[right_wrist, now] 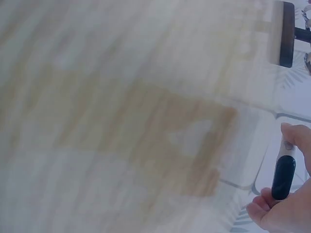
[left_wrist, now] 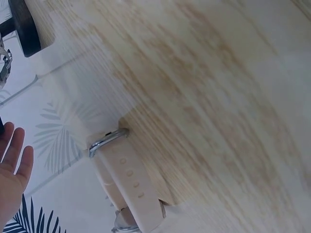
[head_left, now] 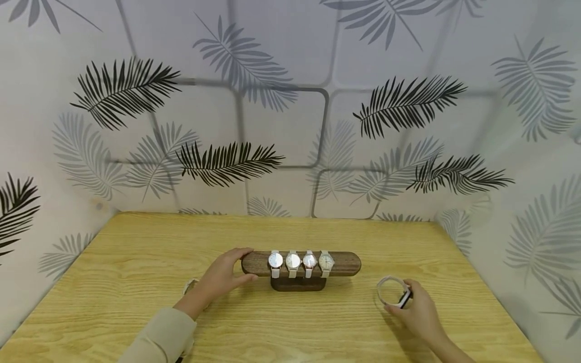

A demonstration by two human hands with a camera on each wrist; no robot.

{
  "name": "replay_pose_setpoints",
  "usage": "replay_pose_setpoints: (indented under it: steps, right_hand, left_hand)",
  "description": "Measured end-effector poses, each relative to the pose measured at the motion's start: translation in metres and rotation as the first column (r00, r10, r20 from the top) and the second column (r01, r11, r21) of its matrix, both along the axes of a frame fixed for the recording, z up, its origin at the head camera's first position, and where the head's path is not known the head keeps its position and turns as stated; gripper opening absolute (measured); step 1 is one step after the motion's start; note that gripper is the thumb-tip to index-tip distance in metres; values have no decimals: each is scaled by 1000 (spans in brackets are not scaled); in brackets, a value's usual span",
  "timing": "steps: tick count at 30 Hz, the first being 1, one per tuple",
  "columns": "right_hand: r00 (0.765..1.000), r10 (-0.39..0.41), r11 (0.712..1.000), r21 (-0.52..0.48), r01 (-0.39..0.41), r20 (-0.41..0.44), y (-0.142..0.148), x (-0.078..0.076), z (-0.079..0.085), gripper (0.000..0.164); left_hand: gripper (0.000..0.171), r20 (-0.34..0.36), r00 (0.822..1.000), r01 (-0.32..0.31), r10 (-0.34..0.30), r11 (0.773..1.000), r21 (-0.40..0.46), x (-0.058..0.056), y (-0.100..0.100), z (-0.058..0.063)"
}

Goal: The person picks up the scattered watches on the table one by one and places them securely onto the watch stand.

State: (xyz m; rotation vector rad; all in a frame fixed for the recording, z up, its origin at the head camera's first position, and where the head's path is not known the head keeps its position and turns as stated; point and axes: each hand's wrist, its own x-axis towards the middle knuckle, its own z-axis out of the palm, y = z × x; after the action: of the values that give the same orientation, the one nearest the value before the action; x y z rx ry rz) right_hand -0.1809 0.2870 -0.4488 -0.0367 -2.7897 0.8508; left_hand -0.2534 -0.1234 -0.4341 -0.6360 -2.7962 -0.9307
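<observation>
A dark wooden watch stand [head_left: 347,263] stands on the table, its rounded bar raised on a base. Several light-strapped wristwatches [head_left: 292,261] sit side by side on the bar. My left hand [head_left: 220,275] grips the bar's left end, fingertips at the back edge and thumb at the front. To the right of the stand, my right hand [head_left: 424,312] pinches a looped white fitness band [head_left: 380,290] between thumb and fingers, off the stand. Its dark oval part [right_wrist: 284,177] shows in the right wrist view.
A beige-strapped watch [left_wrist: 129,179] with a silver buckle is close by my left wrist, partly hidden by the arm in the head view. The wood-grain table [head_left: 290,333] meets a leaf-patterned wall covering [head_left: 290,191] at the back and sides.
</observation>
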Motion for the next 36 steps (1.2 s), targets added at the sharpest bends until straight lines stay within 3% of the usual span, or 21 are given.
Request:
replay_pose_setpoints:
  steps: [8,16,27,36]
  right_hand:
    - [1000,7,1000,-19,-7,11,-6,-8,2,69]
    - [995,70,997,-6,-71,-66,-19,-11,5,67]
    - [977,160,987,47,-154,-143,-28,-16,9,66]
    - [953,260,963,108,-245,-158,-31,-21,22,65]
  left_hand:
    - [63,-14,1000,14,-14,1000,-2,0,0,0]
    - [62,-30,999,27,-26,1000,8,0,-1,0]
    - [63,24,1000,-6,5,999,52,1,2,1]
    - [63,31,999,-16,14,998,55,2,2,1]
